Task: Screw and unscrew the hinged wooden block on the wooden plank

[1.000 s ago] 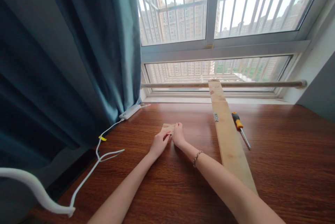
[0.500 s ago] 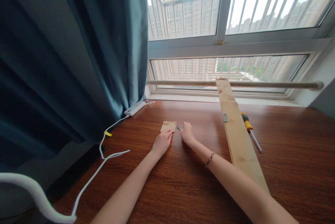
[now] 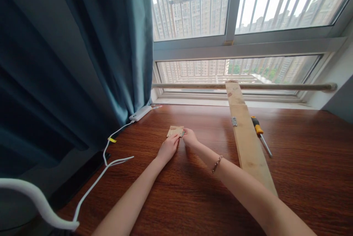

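Note:
A small, pale square of wood [image 3: 174,130] lies on the brown tabletop in the head view, with a few little holes near its front edge. My left hand [image 3: 168,147] holds this piece at its near edge, fingers resting together on it. Pinched in my right hand [image 3: 191,138] is a small metal hinge [image 3: 183,133], right at the wood's right edge; whether the two touch I cannot tell. Most of the hinge is hidden by my fingers.
Right of my hands, a long wooden board [image 3: 248,144] with a metal hinge [image 3: 234,121] on its left edge reaches to the window rail. Beside it lies a yellow-and-black screwdriver [image 3: 259,129]. To the left are a white power strip [image 3: 140,113] and its cable [image 3: 106,147].
My right hand has brought the hinge leftward, from a short gap away to the wood's right edge. The left hand stays on the wood. The whole view has shifted slightly.

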The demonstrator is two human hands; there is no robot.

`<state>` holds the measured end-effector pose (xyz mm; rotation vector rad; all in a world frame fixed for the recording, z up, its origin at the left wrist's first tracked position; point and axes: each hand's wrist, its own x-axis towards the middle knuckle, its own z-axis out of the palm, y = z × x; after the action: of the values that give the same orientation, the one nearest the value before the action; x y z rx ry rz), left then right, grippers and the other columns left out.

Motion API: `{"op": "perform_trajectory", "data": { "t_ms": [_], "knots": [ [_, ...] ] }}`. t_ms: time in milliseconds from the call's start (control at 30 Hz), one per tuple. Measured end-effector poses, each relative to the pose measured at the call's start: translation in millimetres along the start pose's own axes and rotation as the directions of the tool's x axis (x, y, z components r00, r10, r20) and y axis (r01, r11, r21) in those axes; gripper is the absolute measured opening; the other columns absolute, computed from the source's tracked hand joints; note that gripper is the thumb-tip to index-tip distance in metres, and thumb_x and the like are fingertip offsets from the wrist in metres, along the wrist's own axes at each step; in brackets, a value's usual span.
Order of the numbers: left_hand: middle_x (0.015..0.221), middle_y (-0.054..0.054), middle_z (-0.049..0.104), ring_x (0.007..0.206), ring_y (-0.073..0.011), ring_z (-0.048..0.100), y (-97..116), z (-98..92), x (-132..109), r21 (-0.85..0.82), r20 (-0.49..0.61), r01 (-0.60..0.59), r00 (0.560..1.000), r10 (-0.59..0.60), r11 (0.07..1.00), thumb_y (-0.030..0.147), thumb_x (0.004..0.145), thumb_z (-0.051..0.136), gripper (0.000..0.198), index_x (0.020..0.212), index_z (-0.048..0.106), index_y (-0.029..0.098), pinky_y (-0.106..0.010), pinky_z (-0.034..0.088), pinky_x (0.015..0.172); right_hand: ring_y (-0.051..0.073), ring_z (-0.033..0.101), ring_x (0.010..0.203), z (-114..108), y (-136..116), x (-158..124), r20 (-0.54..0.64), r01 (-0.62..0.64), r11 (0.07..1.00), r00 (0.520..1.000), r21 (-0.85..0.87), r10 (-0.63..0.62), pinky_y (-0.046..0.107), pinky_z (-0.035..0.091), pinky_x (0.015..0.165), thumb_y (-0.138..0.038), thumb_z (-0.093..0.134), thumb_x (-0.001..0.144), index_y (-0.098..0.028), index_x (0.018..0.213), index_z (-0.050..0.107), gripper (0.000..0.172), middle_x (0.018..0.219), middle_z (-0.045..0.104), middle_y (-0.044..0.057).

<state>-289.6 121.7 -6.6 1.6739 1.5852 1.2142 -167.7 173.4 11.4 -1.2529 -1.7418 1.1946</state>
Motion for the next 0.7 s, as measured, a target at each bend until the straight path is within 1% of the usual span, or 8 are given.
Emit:
{"op": "perform_trajectory", "data": {
  "t_ms": [133, 200, 267, 367, 433, 500, 567, 700],
  "knots": [
    [0.114, -0.003, 0.063, 0.118, -0.0221, 0.049, 3.3, 0.0, -1.3, 0.011, -0.015, -0.011, 1.0, 0.011, 1.0, 0.013, 0.07, 0.062, 0.022, 0.086, 0.07, 0.026, -0.034, 0.025, 0.108, 0.017, 0.062, 0.09, -56.6, -31.5, -28.2, -0.057, 0.016, 0.988, 0.998, 0.154, -0.007, 0.028, 0.05, 0.078, -0.011, 0.058, 0.078, -0.015, 0.104, 0.059, 0.027, 0.11, 0.061, 0.011],
    [0.118, -0.002, 0.061, 0.12, -0.022, 0.046, 6.6, 0.7, -3.6, 0.034, -0.029, -0.057, 0.998, 0.058, 0.998, 0.014, 0.07, 0.062, 0.024, 0.089, 0.069, 0.027, -0.035, 0.023, 0.109, 0.014, 0.065, 0.074, -107.9, -46.6, -49.8, -0.048, 0.062, 0.968, 0.998, 0.245, -0.052, 0.026, 0.053, 0.066, -0.028, 0.05, 0.086, -0.014, 0.101, 0.06, 0.023, 0.098, 0.065, 0.009],
    [0.12, -0.001, 0.06, 0.12, -0.0214, 0.046, 10.8, 3.4, -7.3, 0.044, -0.037, -0.124, 0.991, 0.125, 0.991, 0.015, 0.071, 0.062, 0.027, 0.094, 0.069, 0.028, -0.035, 0.023, 0.109, 0.014, 0.063, 0.056, -170.2, -51.2, -69.4, -0.067, 0.122, 0.926, 0.992, 0.357, -0.105, 0.026, 0.052, 0.055, -0.051, 0.044, 0.085, -0.011, 0.079, 0.064, 0.045, 0.072, 0.066, 0.01],
    [0.117, -0.002, 0.061, 0.117, -0.0201, 0.049, 20.5, 16.1, -11.8, -0.012, -0.015, -0.19, 0.982, 0.19, 0.982, 0.016, 0.073, 0.061, 0.027, 0.096, 0.069, 0.027, -0.032, 0.026, 0.108, 0.01, 0.052, 0.04, -262.9, -28.9, -84.2, -0.411, 0.117, 0.993, 0.906, 0.019, -0.099, 0.021, 0.041, 0.042, -0.057, 0.039, 0.085, -0.012, 0.067, 0.063, 0.053, 0.05, 0.057, 0.004],
    [0.111, -0.003, 0.064, 0.113, -0.02, 0.052, 30.9, 33.1, -9.7, -0.094, 0.007, -0.159, 0.987, 0.16, 0.983, 0.017, 0.073, 0.061, 0.022, 0.091, 0.07, 0.026, -0.032, 0.028, 0.106, 0.01, 0.053, 0.044, -308.8, 0.2, -83.1, -0.546, -0.166, 0.936, 0.837, -0.311, -0.033, 0.02, 0.039, 0.045, -0.047, 0.046, 0.085, -0.014, 0.072, 0.064, 0.039, 0.054, 0.06, 0.003],
    [0.101, -0.005, 0.068, 0.105, -0.0207, 0.056, 45.4, 58.0, -1.4, -0.212, 0.027, -0.033, 0.999, 0.04, 0.977, 0.018, 0.072, 0.064, 0.015, 0.083, 0.072, 0.023, -0.033, 0.033, 0.102, 0.012, 0.054, 0.045, -335.3, 30.2, -77.1, -0.562, -0.311, 0.881, 0.825, -0.356, 0.064, 0.022, 0.037, 0.045, -0.035, 0.064, 0.074, -0.012, 0.063, 0.063, 0.024, 0.051, 0.06, 0.005],
    [0.088, -0.008, 0.069, 0.096, -0.0212, 0.06, 63.7, 88.9, 12.5, -0.374, 0.081, 0.17, 0.985, -0.151, 0.912, 0.018, 0.07, 0.066, 0.007, 0.074, 0.071, 0.019, -0.032, 0.039, 0.095, 0.015, 0.054, 0.044, -344.7, 53.2, -69.9, -0.547, -0.393, 0.846, 0.824, -0.362, 0.148, 0.024, 0.037, 0.044, -0.028, 0.072, 0.063, -0.013, 0.051, 0.059, 0.024, 0.044, 0.056, 0.005],
    [0.084, -0.011, 0.067, 0.081, -0.0157, 0.062, 102.2, 151.5, 45.7, -0.684, 0.426, 0.536, 0.844, -0.327, 0.495, 0.019, 0.071, 0.068, 0.007, 0.072, 0.065, 0.013, -0.028, 0.046, 0.081, 0.017, 0.056, 0.045, -339.4, 75.3, -57.2, -0.529, -0.454, 0.814, 0.819, -0.361, 0.222, 0.024, 0.039, 0.044, -0.02, 0.079, 0.048, -0.015, 0.042, 0.054, 0.026, 0.038, 0.052, 0.003]
  ]
}}
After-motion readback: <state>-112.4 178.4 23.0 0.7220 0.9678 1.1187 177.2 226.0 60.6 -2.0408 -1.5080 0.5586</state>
